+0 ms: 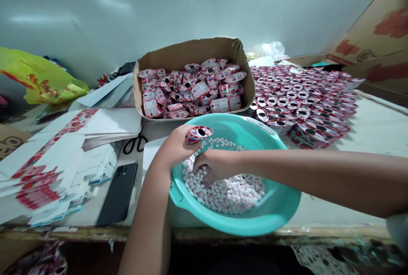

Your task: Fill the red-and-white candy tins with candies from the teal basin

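My left hand (182, 145) is wrapped round a small printed packet (199, 134), its dark oval opening turned up, above the left rim of a turquoise basin (283, 207). In the basin lies a heap of small white and pink candies (232, 194). My right hand (216, 165) reaches in from the right, its curled fingertips down among the candies. What those fingers grip, if anything, is hidden.
A cardboard box (194, 47) of printed packets stands behind the basin. Rows of upright packets (296, 96) fill the back right. To the left lie a black phone (117, 194), scissors (135, 142), flat white cartons (111, 122) and a yellow bag (38, 77).
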`<state>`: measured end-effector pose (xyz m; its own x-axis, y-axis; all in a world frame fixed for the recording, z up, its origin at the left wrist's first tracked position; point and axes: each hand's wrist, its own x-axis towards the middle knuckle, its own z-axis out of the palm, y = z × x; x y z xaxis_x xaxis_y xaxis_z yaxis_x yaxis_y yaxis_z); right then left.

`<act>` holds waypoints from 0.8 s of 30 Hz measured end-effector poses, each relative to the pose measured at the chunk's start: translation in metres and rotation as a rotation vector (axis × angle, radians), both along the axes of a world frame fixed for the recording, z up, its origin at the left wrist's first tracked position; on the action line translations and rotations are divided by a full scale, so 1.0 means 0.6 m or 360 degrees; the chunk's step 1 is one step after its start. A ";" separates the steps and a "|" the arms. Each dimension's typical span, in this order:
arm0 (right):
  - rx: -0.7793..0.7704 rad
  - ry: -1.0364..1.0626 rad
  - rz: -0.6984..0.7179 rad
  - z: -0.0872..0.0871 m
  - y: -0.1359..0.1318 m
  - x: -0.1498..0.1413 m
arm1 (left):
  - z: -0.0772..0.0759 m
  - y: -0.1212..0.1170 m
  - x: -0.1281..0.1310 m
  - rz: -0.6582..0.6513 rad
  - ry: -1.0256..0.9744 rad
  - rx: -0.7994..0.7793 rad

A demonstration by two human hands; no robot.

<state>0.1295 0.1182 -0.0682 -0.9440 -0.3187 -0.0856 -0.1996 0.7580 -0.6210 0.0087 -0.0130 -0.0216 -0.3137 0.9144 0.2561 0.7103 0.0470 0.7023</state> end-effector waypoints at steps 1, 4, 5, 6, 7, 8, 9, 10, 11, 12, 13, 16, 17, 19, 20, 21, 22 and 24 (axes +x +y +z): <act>-0.0002 -0.0004 -0.0008 0.000 0.001 -0.001 | 0.000 0.000 0.001 0.0004 0.0018 -0.0007; -0.0007 0.0000 -0.0031 0.002 0.004 -0.002 | 0.001 0.000 0.002 -0.0023 0.0031 -0.0027; -0.0009 0.0005 -0.0040 0.004 0.005 -0.002 | 0.001 0.000 0.003 -0.0035 0.0025 -0.0024; -0.0014 0.0009 -0.0047 0.005 0.005 -0.002 | 0.001 0.000 0.003 -0.0042 0.0018 -0.0016; -0.0019 0.0014 -0.0054 0.007 0.006 -0.001 | 0.002 0.000 0.003 -0.0043 0.0014 -0.0006; -0.0025 0.0020 -0.0060 0.008 0.006 -0.001 | 0.002 0.000 0.003 -0.0041 0.0014 0.0002; -0.0033 0.0028 -0.0064 0.010 0.006 -0.001 | 0.001 0.001 0.003 -0.0040 0.0014 0.0007; -0.0040 0.0039 -0.0066 0.011 0.006 -0.001 | 0.001 0.001 0.002 -0.0042 0.0016 0.0008; -0.0047 0.0050 -0.0068 0.013 0.007 -0.001 | 0.001 0.001 0.002 -0.0047 0.0018 0.0001; -0.0053 0.0063 -0.0071 0.014 0.007 -0.001 | 0.001 0.002 0.002 -0.0050 0.0022 -0.0006; -0.0057 0.0077 -0.0078 0.015 0.007 -0.001 | 0.001 0.002 0.002 -0.0053 0.0028 -0.0013; -0.0072 0.0118 -0.0107 0.017 0.008 -0.001 | 0.001 0.002 0.002 -0.0051 0.0050 -0.0022; -0.0076 0.0127 -0.0114 0.017 0.009 -0.002 | 0.001 0.002 0.002 -0.0052 0.0052 -0.0021; -0.0084 0.0141 -0.0126 0.015 0.010 -0.002 | 0.000 0.002 0.002 -0.0052 0.0054 -0.0023; -0.0086 0.0148 -0.0133 0.014 0.010 -0.003 | 0.000 0.002 0.002 -0.0049 0.0055 -0.0026; -0.0086 0.0154 -0.0140 0.013 0.011 -0.003 | 0.000 0.002 0.002 -0.0046 0.0056 -0.0026; -0.0088 0.0158 -0.0147 0.012 0.012 -0.004 | 0.000 0.003 0.002 -0.0042 0.0055 -0.0025; -0.0094 0.0156 -0.0150 0.010 0.013 -0.005 | 0.001 0.002 0.003 -0.0046 0.0051 -0.0033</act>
